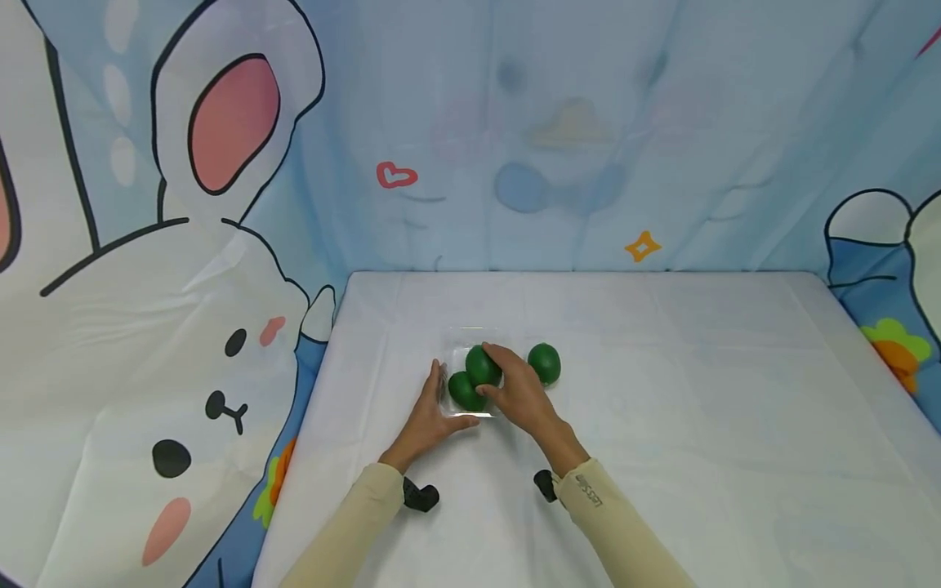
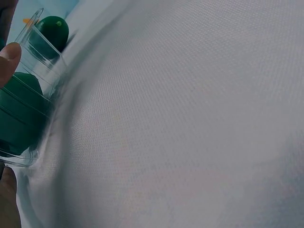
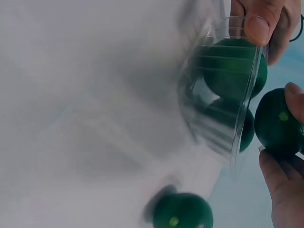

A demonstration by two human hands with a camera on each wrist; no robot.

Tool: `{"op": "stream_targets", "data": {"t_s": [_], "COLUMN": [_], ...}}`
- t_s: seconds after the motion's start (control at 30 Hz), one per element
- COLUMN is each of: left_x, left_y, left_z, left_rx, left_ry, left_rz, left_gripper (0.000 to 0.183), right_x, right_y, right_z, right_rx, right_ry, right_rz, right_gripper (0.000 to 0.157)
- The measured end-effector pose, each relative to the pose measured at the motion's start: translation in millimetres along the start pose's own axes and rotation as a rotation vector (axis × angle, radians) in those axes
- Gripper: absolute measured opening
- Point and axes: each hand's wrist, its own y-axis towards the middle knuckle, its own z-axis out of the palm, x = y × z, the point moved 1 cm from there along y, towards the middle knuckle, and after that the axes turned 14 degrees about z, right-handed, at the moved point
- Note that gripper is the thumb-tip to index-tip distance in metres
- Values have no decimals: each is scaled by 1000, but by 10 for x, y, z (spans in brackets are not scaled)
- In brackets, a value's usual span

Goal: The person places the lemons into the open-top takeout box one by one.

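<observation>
A clear plastic box [image 1: 470, 414] stands on the white table with green limes in it. My left hand [image 1: 431, 415] holds its near left corner, fingers along the left side and thumb at the front. In the right wrist view, the left thumb lies over the box's rim [image 3: 247, 102]. My right hand [image 1: 520, 394] pinches a lime [image 1: 483, 365] between thumb and fingers, just over the box opening. Two limes show through the box wall in the right wrist view, a nearer lime [image 3: 230, 69] and one partly hidden behind it. In the head view one lime [image 1: 465, 392] shows inside.
Another lime [image 1: 544, 363] lies on the table [image 1: 698, 425], just right of the box and close to my right hand. Behind the table hangs a blue cartoon-print curtain [image 1: 456, 98]. Black wrist mounts [image 1: 421, 496] stick out at both sleeves.
</observation>
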Motion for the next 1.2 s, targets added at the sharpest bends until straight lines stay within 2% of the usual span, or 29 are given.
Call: {"op": "stream_targets", "data": {"t_s": [0.23, 0.47, 0.8, 1.0, 1.1, 1.2], "left_x": [7, 14, 8, 13, 17, 16], "left_y": [6, 6, 8, 14, 16, 12], "left_z": [-15, -16, -21, -18, -21, -22], "left_rx": [15, 18, 19, 11, 14, 18], "left_ry": [-17, -24, -23, -28, -20, -7], "left_rz": [8, 14, 29, 13, 13, 17], "left_gripper": [123, 123, 123, 122, 122, 122], "right_x": [167, 226, 293, 325, 328, 320], "right_y": [272, 414, 480, 495, 492, 463], "right_z": [183, 322, 399, 424, 431, 418], "right_rx": [25, 30, 42, 8, -4, 14], "right_ry": [-21, -82, -234, -323, -332, -293], "right_rz": [34, 77, 120, 109, 106, 115], "right_gripper": [71, 70, 70, 71, 72, 76]}}
